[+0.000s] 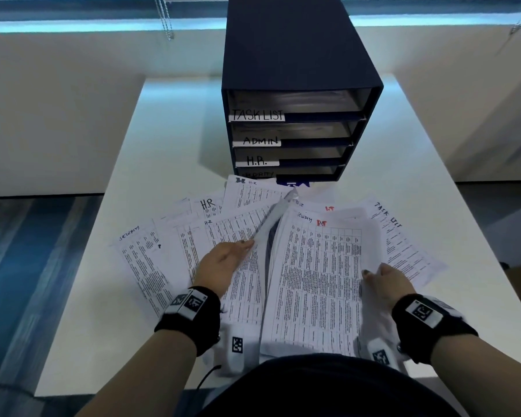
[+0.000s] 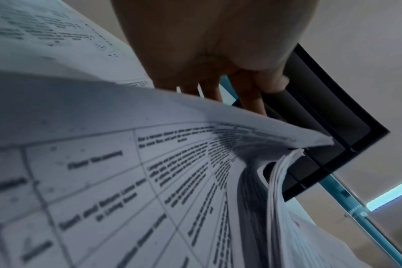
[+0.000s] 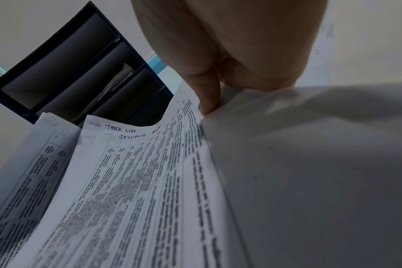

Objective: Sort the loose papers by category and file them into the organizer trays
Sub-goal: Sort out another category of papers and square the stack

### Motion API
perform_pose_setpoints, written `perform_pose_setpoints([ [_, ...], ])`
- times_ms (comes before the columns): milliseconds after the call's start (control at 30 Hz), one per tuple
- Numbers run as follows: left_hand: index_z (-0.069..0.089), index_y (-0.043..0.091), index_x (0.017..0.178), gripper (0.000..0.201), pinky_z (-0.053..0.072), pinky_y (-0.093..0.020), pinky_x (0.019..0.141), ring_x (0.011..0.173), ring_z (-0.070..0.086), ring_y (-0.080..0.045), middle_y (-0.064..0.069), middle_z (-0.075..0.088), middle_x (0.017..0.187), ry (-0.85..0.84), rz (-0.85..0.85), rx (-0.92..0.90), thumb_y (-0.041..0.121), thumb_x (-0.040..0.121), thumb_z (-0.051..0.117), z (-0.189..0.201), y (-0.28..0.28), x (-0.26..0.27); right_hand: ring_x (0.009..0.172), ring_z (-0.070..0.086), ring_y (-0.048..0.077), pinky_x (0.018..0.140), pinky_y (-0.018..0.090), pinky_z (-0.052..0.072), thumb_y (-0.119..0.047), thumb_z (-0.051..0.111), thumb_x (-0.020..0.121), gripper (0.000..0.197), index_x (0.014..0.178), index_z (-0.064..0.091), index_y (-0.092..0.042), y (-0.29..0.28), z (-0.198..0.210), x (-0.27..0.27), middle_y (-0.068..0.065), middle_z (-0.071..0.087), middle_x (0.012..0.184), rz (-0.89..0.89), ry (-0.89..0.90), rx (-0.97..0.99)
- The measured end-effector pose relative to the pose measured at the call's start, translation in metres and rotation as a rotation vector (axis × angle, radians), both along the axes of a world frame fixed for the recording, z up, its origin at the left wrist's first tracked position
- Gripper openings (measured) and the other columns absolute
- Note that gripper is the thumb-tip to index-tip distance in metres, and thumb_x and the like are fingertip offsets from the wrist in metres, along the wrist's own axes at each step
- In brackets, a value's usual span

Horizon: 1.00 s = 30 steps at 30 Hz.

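Loose printed papers (image 1: 193,236) lie fanned on the white table (image 1: 88,341), handwritten H.R., Security or Task List. My left hand (image 1: 241,247) pinches the edge of one lifted sheet (image 1: 275,216), thumb on top; its fingers (image 2: 250,94) curl behind the sheet (image 2: 149,108). My right hand (image 1: 373,276) grips the right edge of a stack (image 1: 319,281) topped by a Security sheet (image 3: 131,181), thumb (image 3: 209,94) pressed on the paper. Behind the papers stands the dark blue organizer (image 1: 298,55), its trays labelled TASK LIST (image 1: 257,115), ADMIN (image 1: 259,141), H.R. (image 1: 256,160) and a partly hidden bottom one.
A Task List sheet (image 1: 403,245) lies at the right of the fan. Pale walls (image 1: 57,115) flank the table on both sides. Blue patterned carpet (image 1: 18,266) shows at the left, past the table edge. My dark-clothed body (image 1: 328,389) is at the near edge.
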<state>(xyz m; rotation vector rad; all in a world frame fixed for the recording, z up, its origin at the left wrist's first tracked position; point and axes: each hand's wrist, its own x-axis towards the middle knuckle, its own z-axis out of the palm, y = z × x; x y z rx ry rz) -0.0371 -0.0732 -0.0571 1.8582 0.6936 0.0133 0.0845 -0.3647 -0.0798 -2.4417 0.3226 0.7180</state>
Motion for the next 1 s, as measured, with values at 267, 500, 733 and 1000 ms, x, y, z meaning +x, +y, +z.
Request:
perform_pose_setpoints([
  [267, 0.067, 0.026, 0.088, 0.032, 0.051, -0.033, 0.085, 0.101, 0.062, -0.029, -0.009, 0.063, 0.112, 0.242, 0.331, 0.254, 0.049, 0.067, 0.074, -0.025, 0.027, -0.001, 0.076, 0.062, 0.024, 0.061, 0.026, 0.044, -0.031, 0.049, 0.094, 0.028, 0.094, 0.060, -0.006, -0.003, -0.010, 0.000, 0.009, 0.067, 0.081, 0.006, -0.002, -0.018],
  [500, 0.036, 0.023, 0.137, 0.072, 0.046, -0.024, 0.075, 0.089, 0.056, -0.013, 0.000, 0.059, 0.101, 0.054, 0.309, 0.066, 0.026, 0.077, 0.075, -0.002, 0.013, -0.001, 0.081, 0.065, 0.026, 0.072, 0.029, 0.050, -0.030, 0.050, 0.092, 0.023, 0.095, 0.062, -0.011, -0.003, -0.012, 0.001, 0.009, 0.070, 0.086, -0.005, -0.012, 0.001],
  [733, 0.041, 0.031, 0.077, 0.038, 0.030, -0.018, 0.059, 0.064, 0.036, -0.002, 0.013, 0.036, 0.074, 0.141, 0.185, -0.039, 0.055, 0.095, 0.016, 0.020, -0.015, 0.005, 0.078, 0.065, 0.025, 0.067, 0.027, 0.048, -0.029, 0.050, 0.092, 0.020, 0.095, 0.062, -0.014, -0.001, -0.009, -0.001, 0.008, 0.070, 0.085, 0.005, -0.021, 0.010],
  [1000, 0.048, 0.033, 0.131, 0.073, 0.031, -0.050, 0.110, 0.132, 0.041, -0.025, 0.000, 0.044, 0.143, 0.212, 0.254, -0.083, 0.077, 0.073, 0.037, -0.014, -0.002, 0.015, 0.077, 0.067, 0.024, 0.072, 0.033, 0.056, -0.031, 0.049, 0.092, 0.019, 0.094, 0.062, -0.018, -0.002, -0.011, -0.002, 0.005, 0.070, 0.081, 0.000, -0.025, 0.019],
])
